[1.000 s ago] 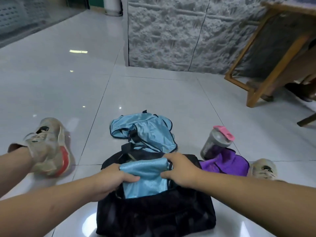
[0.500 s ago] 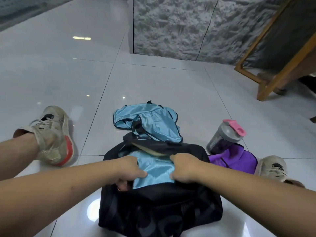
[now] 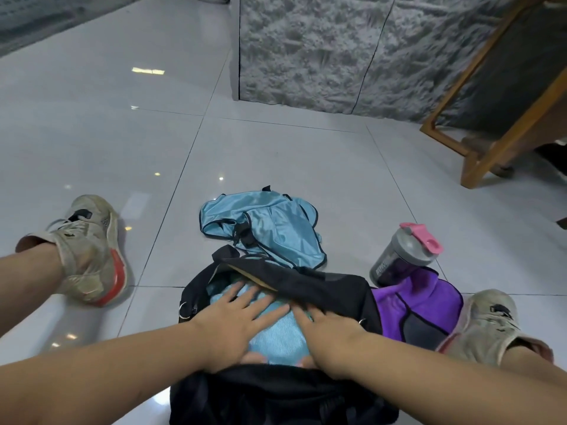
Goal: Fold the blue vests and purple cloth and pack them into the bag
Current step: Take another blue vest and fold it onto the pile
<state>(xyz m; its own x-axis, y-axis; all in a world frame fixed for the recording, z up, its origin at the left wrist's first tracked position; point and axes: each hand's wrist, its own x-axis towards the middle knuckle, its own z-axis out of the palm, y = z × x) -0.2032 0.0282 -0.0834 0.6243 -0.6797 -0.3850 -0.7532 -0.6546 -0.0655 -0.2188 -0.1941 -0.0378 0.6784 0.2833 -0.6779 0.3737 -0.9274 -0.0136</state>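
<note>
A black bag (image 3: 322, 286) lies open on the floor between my legs. Inside it sits a folded blue vest (image 3: 276, 335). My left hand (image 3: 233, 326) lies flat on the vest with straight, spread fingers. My right hand (image 3: 325, 332) presses the vest's right side, fingers straight under the bag's flap. A second blue vest (image 3: 270, 228) lies crumpled on the floor just beyond the bag. The purple cloth (image 3: 420, 305) lies bunched to the right of the bag, against my right shoe.
A grey shaker bottle with a pink lid (image 3: 402, 256) leans on the purple cloth. My left shoe (image 3: 89, 250) and right shoe (image 3: 487, 323) flank the bag. A wooden furniture frame (image 3: 491, 130) stands at the back right before a grey stone wall (image 3: 337, 47).
Both hands went from gripping the folded blue vest at the bag's mouth to pressing it flat down inside the bag. The camera tilted closer.
</note>
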